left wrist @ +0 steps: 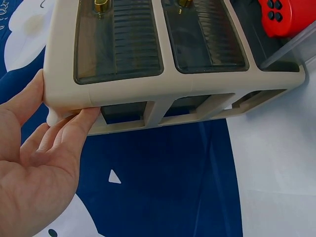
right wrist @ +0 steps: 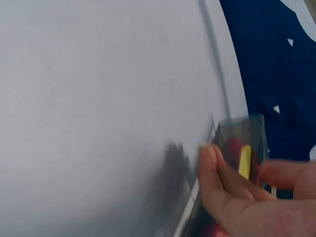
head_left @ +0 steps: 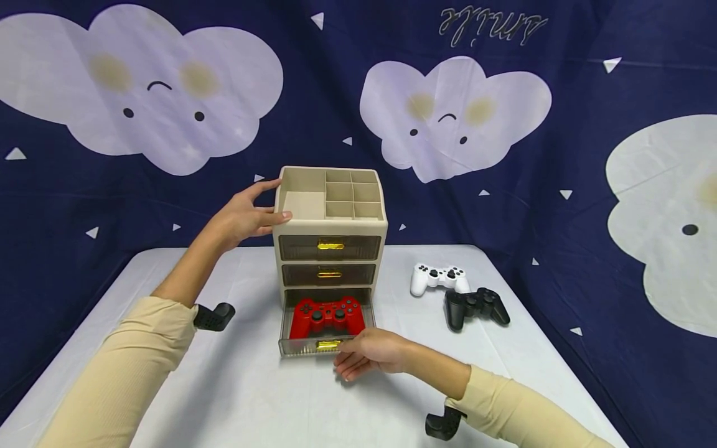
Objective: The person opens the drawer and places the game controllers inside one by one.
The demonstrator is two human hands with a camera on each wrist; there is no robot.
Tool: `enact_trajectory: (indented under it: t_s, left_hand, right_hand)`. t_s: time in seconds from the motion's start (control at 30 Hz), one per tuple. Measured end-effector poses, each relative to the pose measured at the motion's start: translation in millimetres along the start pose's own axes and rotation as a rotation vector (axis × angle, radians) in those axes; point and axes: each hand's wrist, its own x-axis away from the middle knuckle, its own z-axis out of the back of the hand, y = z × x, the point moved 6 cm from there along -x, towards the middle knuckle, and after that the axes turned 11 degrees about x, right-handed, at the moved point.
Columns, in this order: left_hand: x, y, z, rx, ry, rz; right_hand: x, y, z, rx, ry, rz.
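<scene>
A cream drawer organizer (head_left: 330, 226) stands on the white table, its bottom drawer (head_left: 284, 348) pulled out and the two drawers above closed. In that clear drawer lies a red game controller (head_left: 327, 316). My left hand (head_left: 243, 214) grips the organizer's upper left edge; the left wrist view shows thumb and fingers (left wrist: 69, 136) on either side of the corner. At the right end of the drawer's front, my right hand (head_left: 372, 353) is beside the gold handle (head_left: 327, 345), fingers loosely extended. Blur in the right wrist view hides whether it touches the drawer.
To the organizer's right, a white controller (head_left: 428, 277) and a black controller (head_left: 476, 305) lie close together on the table (head_left: 246, 386). Several small compartments (head_left: 353, 193) divide the organizer's top. Behind hangs a dark blue cloth (head_left: 319, 112) with clouds.
</scene>
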Motion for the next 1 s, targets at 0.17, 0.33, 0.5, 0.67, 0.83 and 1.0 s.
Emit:
enact_trajectory:
  t_s: [0.17, 0.33, 0.5, 0.67, 0.83, 1.0]
  left_hand:
    - [0.2, 0.0, -0.6, 0.001, -0.002, 0.002]
    - [-0.3, -0.7, -1.0, 0.017, -0.009, 0.005]
    - [-0.7, -1.4, -0.9, 0.029, -0.021, 0.008]
    - [-0.2, -2.1, -1.1, 0.025, -0.017, 0.016]
    - [-0.2, -0.7, -0.6, 0.011, -0.011, 0.007]
    - [-0.5, 0.0, -0.8, 0.014, -0.015, 0.007]
  right_hand:
    - [-1.6, -1.4, -2.7, -0.010, 0.084, 0.030]
    - [-3.9, -0.1, -3.4, -0.005, 0.126, 0.040]
    - [-9.8, 1.8, 2.1, -0.022, 0.192, 0.060]
    - [-13.9, 1.2, 9.2, -0.034, 0.245, 0.069]
    - [-19.7, -4.2, 10.9, -0.037, 0.241, 0.088]
    - [-27.9, -7.3, 13.5, -0.045, 0.261, 0.085]
